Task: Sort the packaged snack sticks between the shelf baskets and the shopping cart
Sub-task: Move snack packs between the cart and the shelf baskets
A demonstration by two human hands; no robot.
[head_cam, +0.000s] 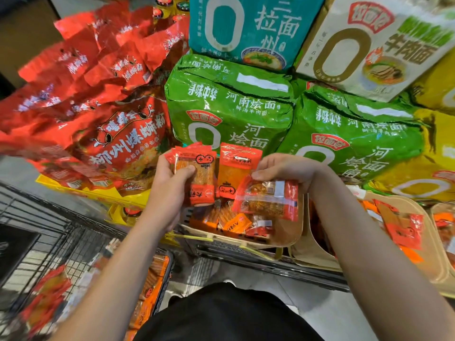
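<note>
snack sticks (200, 175) feel light, slick and crinkly, so my left hand (170, 193) clamps a stack mid-pack while my right hand (283, 168) pinches two packs (267, 200) by their edge.

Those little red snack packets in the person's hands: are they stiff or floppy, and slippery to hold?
Probably fairly floppy: the snack packets pinched by the right hand hang slanted from one corner. Their glossy film looks slippery, so the fanned stack gripped by the left hand could slide apart. Likely light, since fingertips alone hold them.
</note>
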